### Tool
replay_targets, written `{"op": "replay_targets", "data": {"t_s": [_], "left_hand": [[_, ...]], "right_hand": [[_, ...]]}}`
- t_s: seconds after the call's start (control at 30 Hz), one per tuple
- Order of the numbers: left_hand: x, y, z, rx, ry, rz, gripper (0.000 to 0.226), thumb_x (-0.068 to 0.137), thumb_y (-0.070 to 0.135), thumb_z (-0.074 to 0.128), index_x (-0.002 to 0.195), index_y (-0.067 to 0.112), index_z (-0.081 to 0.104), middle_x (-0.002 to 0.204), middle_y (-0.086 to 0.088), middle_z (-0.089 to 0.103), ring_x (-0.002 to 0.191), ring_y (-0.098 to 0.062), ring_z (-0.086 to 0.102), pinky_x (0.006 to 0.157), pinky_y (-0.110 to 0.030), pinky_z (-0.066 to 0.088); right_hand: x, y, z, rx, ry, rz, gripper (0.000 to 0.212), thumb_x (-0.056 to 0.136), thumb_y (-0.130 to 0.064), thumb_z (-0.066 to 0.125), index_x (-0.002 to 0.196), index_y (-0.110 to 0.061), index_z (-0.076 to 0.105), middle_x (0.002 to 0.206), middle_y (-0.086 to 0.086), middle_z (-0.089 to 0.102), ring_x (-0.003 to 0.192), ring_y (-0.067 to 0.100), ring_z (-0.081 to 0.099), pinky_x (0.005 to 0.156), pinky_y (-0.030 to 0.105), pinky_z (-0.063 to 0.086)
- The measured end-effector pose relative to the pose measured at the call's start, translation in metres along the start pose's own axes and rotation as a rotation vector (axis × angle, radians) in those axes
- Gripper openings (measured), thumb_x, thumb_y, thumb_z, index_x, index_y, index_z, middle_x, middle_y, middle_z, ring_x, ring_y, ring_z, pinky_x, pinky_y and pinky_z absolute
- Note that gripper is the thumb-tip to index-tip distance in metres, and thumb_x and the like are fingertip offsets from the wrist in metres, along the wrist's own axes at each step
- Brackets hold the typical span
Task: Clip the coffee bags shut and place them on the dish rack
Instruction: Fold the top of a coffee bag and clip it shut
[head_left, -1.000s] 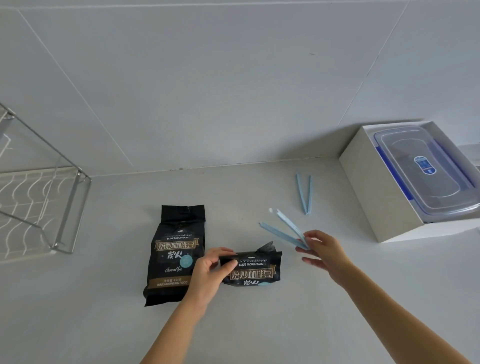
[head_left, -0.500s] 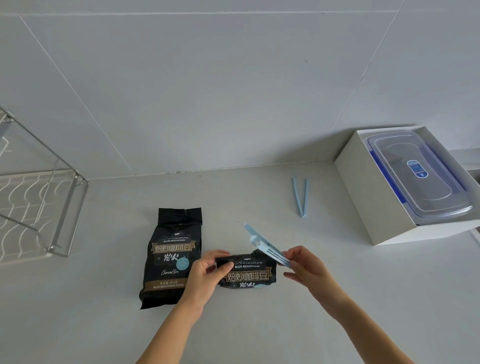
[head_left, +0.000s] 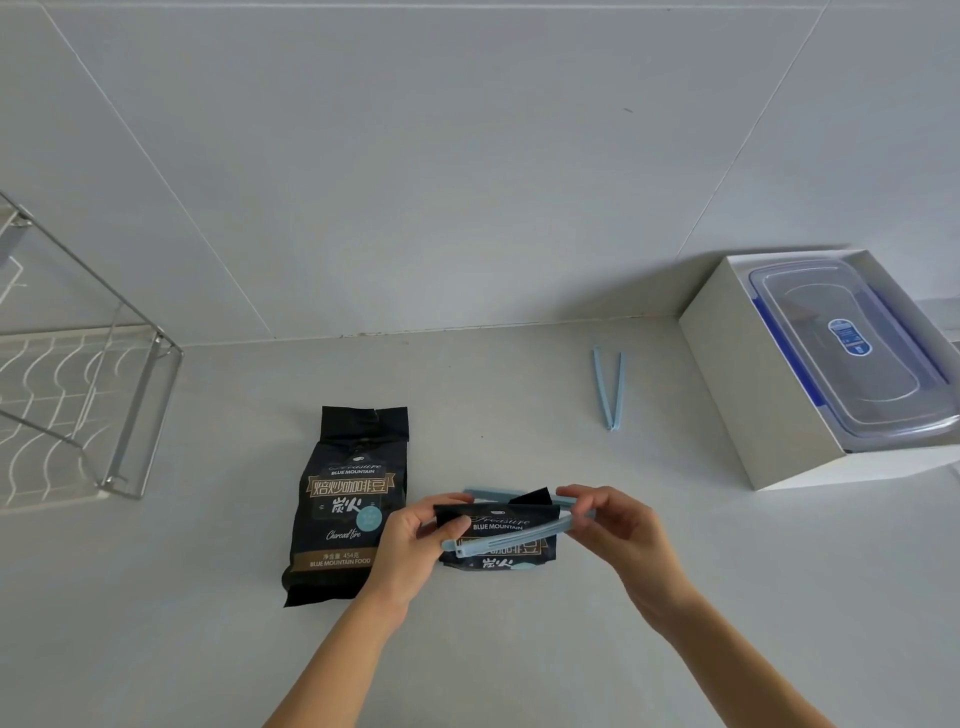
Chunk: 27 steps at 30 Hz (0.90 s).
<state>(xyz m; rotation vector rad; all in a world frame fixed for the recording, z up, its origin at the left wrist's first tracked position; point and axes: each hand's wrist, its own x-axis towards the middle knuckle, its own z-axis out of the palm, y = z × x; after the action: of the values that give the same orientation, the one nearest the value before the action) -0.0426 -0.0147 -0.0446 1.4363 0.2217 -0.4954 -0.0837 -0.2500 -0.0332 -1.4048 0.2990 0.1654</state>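
A black coffee bag (head_left: 501, 525) with a folded top stands in front of me, and my left hand (head_left: 410, 551) grips its left edge. A light blue clip (head_left: 511, 538) straddles the fold, one arm behind the bag and one across its front. My right hand (head_left: 610, 525) pinches the clip's hinged right end. A second black coffee bag (head_left: 345, 499) lies flat on the counter to the left, its top unclipped. Another blue clip (head_left: 609, 387) lies open on the counter at the back right. The wire dish rack (head_left: 130, 415) stands at the far left.
A white box (head_left: 753, 395) holding a clear plastic container with a blue-edged lid (head_left: 841, 353) sits at the right against the wall. The grey counter (head_left: 208, 623) runs back to a tiled wall.
My right hand carried the blue clip from the right over to the bag and slid it across the folded top. My left hand kept hold of the bag.
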Motion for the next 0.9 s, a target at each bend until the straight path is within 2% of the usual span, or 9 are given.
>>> {"op": "replay_targets", "data": {"t_s": [0.13, 0.23, 0.33, 0.4, 0.47, 0.57, 0.7, 0.83, 0.9], "left_hand": [[0.001, -0.001, 0.0, -0.006, 0.014, 0.003, 0.015, 0.081, 0.004, 0.068, 0.088, 0.015, 0.075, 0.09, -0.003, 0.077, 0.087, -0.01, 0.07, 0.072, -0.017, 0.053], [0.002, -0.002, 0.001, 0.003, 0.029, 0.022, 0.013, 0.081, 0.004, 0.068, 0.085, 0.015, 0.075, 0.086, -0.001, 0.077, 0.083, -0.007, 0.069, 0.066, -0.013, 0.051], [0.003, -0.003, 0.001, 0.039, 0.035, 0.032, 0.013, 0.081, 0.005, 0.068, 0.088, 0.014, 0.074, 0.09, -0.003, 0.075, 0.087, -0.011, 0.07, 0.069, -0.019, 0.054], [0.004, -0.002, -0.001, 0.161, 0.042, 0.097, 0.012, 0.081, 0.005, 0.069, 0.089, 0.013, 0.073, 0.094, -0.006, 0.071, 0.093, -0.017, 0.067, 0.08, -0.025, 0.055], [0.006, 0.0, -0.007, 0.387, 0.053, 0.233, 0.016, 0.079, 0.007, 0.071, 0.091, 0.018, 0.073, 0.096, -0.002, 0.063, 0.095, -0.012, 0.061, 0.087, -0.022, 0.049], [0.005, 0.004, -0.012, 0.592, 0.067, 0.376, 0.034, 0.076, 0.004, 0.073, 0.098, 0.03, 0.07, 0.095, 0.008, 0.059, 0.093, -0.003, 0.057, 0.081, -0.012, 0.046], [0.003, 0.006, -0.012, 0.568, 0.14, 0.367, 0.046, 0.074, 0.005, 0.075, 0.1, 0.041, 0.061, 0.098, 0.02, 0.064, 0.094, 0.006, 0.055, 0.079, -0.009, 0.044], [0.002, 0.004, -0.011, 0.552, 0.137, 0.366, 0.048, 0.072, 0.002, 0.076, 0.103, 0.035, 0.059, 0.099, 0.009, 0.066, 0.097, 0.002, 0.057, 0.082, -0.006, 0.041], [0.001, 0.003, -0.012, 0.578, 0.138, 0.364, 0.047, 0.072, 0.002, 0.075, 0.106, 0.031, 0.059, 0.1, 0.006, 0.066, 0.099, -0.002, 0.058, 0.088, -0.016, 0.045]], "right_hand": [[0.0, 0.003, 0.005, 0.138, 0.025, 0.018, 0.004, 0.074, -0.011, 0.067, 0.074, -0.01, 0.064, 0.108, 0.011, 0.069, 0.105, 0.029, 0.063, 0.097, 0.041, 0.05], [0.002, 0.005, 0.007, 0.122, 0.037, 0.003, 0.012, 0.081, 0.0, 0.063, 0.074, -0.011, 0.063, 0.105, 0.01, 0.071, 0.102, 0.026, 0.064, 0.094, 0.04, 0.05], [0.001, 0.009, 0.007, 0.174, 0.065, 0.003, 0.016, 0.082, 0.007, 0.059, 0.077, -0.008, 0.062, 0.102, 0.011, 0.072, 0.097, 0.027, 0.065, 0.089, 0.036, 0.055], [0.001, 0.011, 0.007, 0.217, 0.085, 0.005, 0.012, 0.078, 0.004, 0.063, 0.078, -0.008, 0.061, 0.101, 0.013, 0.072, 0.095, 0.027, 0.066, 0.083, 0.032, 0.057], [0.002, 0.013, 0.009, 0.268, 0.107, 0.02, 0.01, 0.076, -0.001, 0.064, 0.076, -0.01, 0.06, 0.102, 0.015, 0.071, 0.093, 0.027, 0.067, 0.08, 0.029, 0.057], [0.002, 0.016, 0.012, 0.32, 0.134, 0.047, 0.02, 0.081, 0.006, 0.059, 0.074, -0.012, 0.058, 0.105, 0.017, 0.069, 0.093, 0.026, 0.068, 0.081, 0.029, 0.057], [0.001, 0.012, 0.014, 0.224, 0.114, -0.011, 0.024, 0.082, 0.011, 0.058, 0.073, -0.011, 0.056, 0.1, 0.012, 0.072, 0.096, 0.027, 0.065, 0.086, 0.032, 0.055], [0.003, 0.005, 0.01, 0.083, 0.101, -0.062, 0.024, 0.081, 0.016, 0.057, 0.076, -0.007, 0.055, 0.097, 0.008, 0.073, 0.094, 0.023, 0.066, 0.085, 0.028, 0.052], [0.006, 0.001, 0.008, 0.024, 0.077, -0.08, 0.025, 0.082, 0.017, 0.057, 0.075, -0.007, 0.056, 0.096, 0.008, 0.074, 0.093, 0.021, 0.067, 0.081, 0.023, 0.053]]}}
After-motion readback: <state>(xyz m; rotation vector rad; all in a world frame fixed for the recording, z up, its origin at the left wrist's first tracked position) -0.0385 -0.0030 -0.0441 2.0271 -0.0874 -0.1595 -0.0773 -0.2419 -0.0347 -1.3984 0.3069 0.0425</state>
